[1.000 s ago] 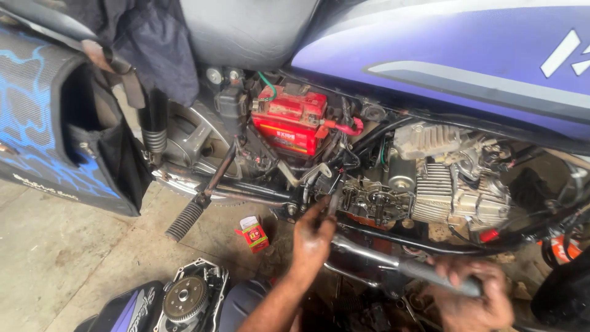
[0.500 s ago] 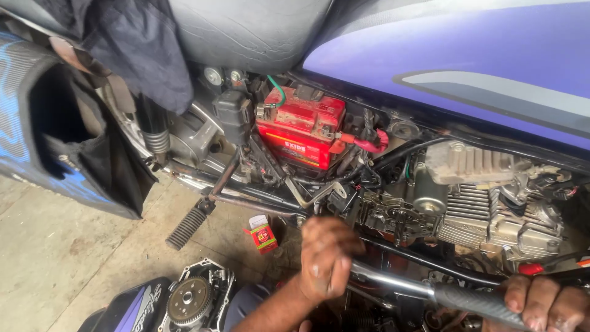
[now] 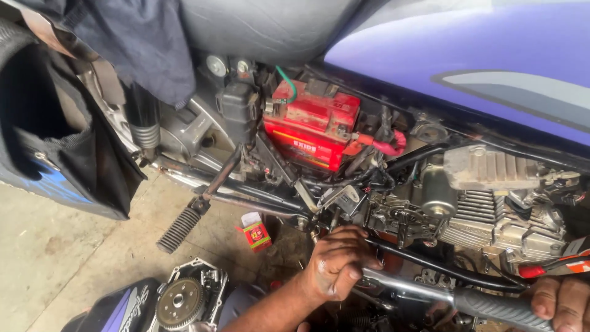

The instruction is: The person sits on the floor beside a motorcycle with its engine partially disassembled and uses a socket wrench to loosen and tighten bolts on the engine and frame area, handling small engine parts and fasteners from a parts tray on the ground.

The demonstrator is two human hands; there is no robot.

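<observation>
Here the left hand point(image 3: 335, 264) has its grip curled tight on the chrome bar point(image 3: 409, 288) under the engine point(image 3: 491, 203). Right hand point(image 3: 562, 304) wraps the bar's rubber sleeve point(image 3: 491, 305) at frame edge. Open floor point(image 3: 55, 246) lies left.

Battery point(image 3: 315, 125) left of engine point(image 3: 491, 203); small box point(image 3: 255, 233) on floor point(image 3: 55, 246) below

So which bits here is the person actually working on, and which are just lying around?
In hand:
left hand on the engine
right hand gripping the metal bar

Lying about:
small red box
gear cover
red battery
footrest
</observation>
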